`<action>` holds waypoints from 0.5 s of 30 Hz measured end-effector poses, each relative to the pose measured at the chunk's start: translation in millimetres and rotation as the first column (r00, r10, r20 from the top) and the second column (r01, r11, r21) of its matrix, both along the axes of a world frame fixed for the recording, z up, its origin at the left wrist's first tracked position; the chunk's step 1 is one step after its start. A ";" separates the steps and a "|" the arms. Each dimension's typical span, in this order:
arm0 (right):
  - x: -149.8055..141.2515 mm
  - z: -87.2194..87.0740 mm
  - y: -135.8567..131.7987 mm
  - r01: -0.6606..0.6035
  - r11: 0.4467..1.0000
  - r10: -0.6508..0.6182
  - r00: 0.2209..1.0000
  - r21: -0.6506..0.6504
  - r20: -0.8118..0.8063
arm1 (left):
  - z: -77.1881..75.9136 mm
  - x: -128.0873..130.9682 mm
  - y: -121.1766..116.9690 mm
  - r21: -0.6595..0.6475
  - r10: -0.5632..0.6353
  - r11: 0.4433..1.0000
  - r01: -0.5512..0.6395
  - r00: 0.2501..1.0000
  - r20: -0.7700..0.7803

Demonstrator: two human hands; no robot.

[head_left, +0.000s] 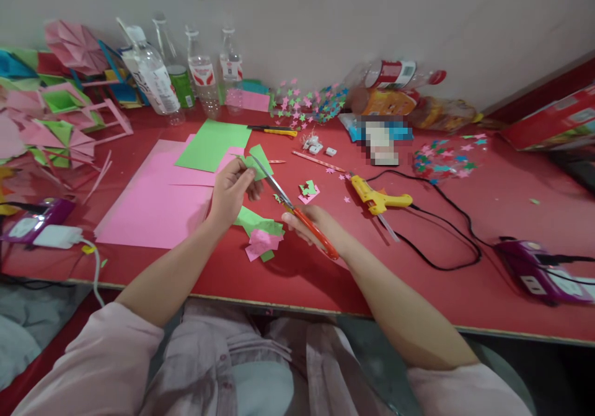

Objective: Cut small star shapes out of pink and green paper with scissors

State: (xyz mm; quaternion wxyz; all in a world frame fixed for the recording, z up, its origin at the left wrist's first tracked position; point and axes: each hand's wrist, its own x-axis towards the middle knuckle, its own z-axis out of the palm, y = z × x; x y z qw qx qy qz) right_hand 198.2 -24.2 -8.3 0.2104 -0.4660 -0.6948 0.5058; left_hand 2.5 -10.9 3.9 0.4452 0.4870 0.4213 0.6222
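Note:
Above the red table, my left hand [235, 186] pinches a small piece of green paper [257, 167]. My right hand [320, 227] is closed around the orange handles of a pair of scissors [307, 221], whose blades lie along the green paper, pointing up and left. Beneath my hands are green and pink paper scraps [260, 233]. Small cut shapes in green and pink [308, 190] lie just past the scissors. Left of my left hand are large pink sheets [149, 199] and a green sheet [214, 146].
A yellow glue gun [379, 198] with a black cord rests right of my hands. A yellow box cutter [274, 131] lies behind them. Plastic bottles [203, 72] stand along the wall. Folded paper crafts [65, 106] fill the left. Purple power strips [534, 267] sit at both sides.

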 end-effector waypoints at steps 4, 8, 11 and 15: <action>-0.1 -2.6 -0.3 0.014 1.000 -0.014 1.000 -0.005 0.023 | 1.9 0.5 -0.7 0.002 -0.002 1.000 0.002 1.000 0.012; -1.3 -5.0 0.3 0.053 0.998 -0.052 0.998 -0.021 0.033 | 2.8 0.5 -1.1 -0.002 -0.004 1.000 0.004 1.000 0.012; -2.1 -5.5 1.1 0.054 0.998 -0.053 0.998 -0.023 0.035 | 3.0 0.5 -1.0 -0.007 -0.007 1.000 0.007 1.000 0.013; -2.1 -3.9 1.4 0.039 0.999 -0.039 0.999 -0.016 0.029 | 1.4 -0.1 0.1 -0.001 -0.015 1.000 0.015 0.999 0.038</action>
